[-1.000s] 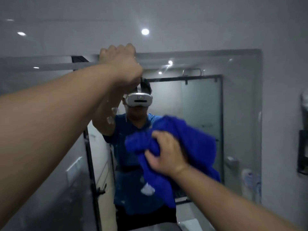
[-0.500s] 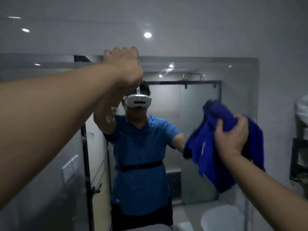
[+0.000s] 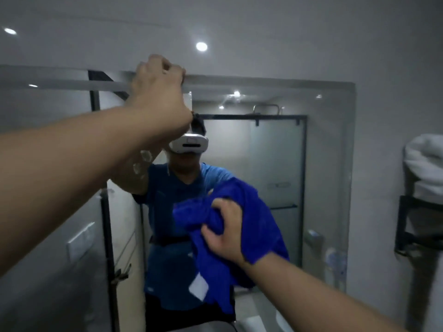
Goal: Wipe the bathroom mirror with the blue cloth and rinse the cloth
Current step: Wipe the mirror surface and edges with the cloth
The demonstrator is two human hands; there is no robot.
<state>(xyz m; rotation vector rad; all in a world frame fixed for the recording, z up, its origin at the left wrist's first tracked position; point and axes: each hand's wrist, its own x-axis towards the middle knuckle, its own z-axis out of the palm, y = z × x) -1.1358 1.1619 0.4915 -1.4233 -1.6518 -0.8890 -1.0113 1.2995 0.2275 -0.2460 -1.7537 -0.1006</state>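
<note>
The bathroom mirror (image 3: pixel 275 149) fills the wall ahead and reflects a person in a blue shirt with a white headset. My right hand (image 3: pixel 225 232) presses a bunched blue cloth (image 3: pixel 259 226) against the glass at the mirror's lower middle; a white tag hangs from the cloth's lower edge. My left hand (image 3: pixel 159 97) is raised with its fingers curled over the mirror's top edge. White smears show on the glass just below my left forearm.
A black wall rack (image 3: pixel 419 226) with folded white towels (image 3: pixel 424 159) hangs on the right wall. The mirror reflects a glass shower door and a dark door frame. Grey wall lies above and right of the mirror.
My right hand swept the blue cloth from the mirror's middle out to the right side, then back left and lower to the middle. My left hand stayed on the top edge.
</note>
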